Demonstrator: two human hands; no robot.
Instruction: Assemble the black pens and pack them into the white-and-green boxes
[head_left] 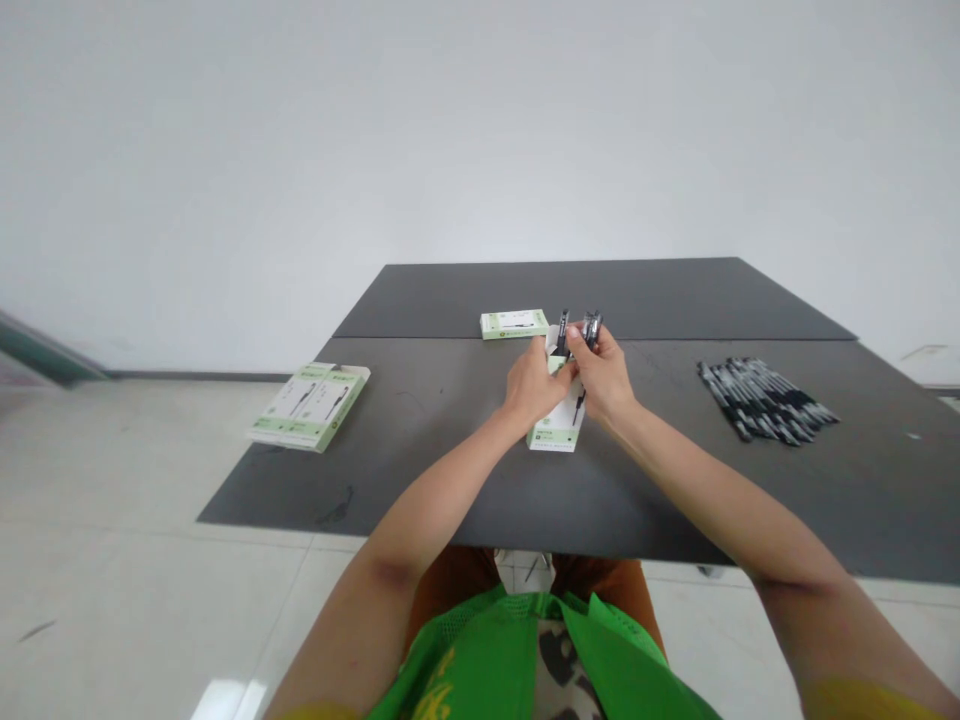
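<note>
A white and green pen box (553,432) stands out below my hands at the middle of the table, its upper end open. My left hand (529,385) is closed around the box's left side near that open end. One black pen (562,332) sticks up out of the opening. Pinched in my right hand (604,375) is a small bunch of black pens (592,327), held just right of the opening. The lower part of the bunch is hidden by my fingers.
A similar box (514,323) lies behind my left hand. Two more boxes (309,407) lie side by side at the table's left edge. To the right, a pile of black pens (765,400) rests on the dark table (420,480). A white wall rises behind.
</note>
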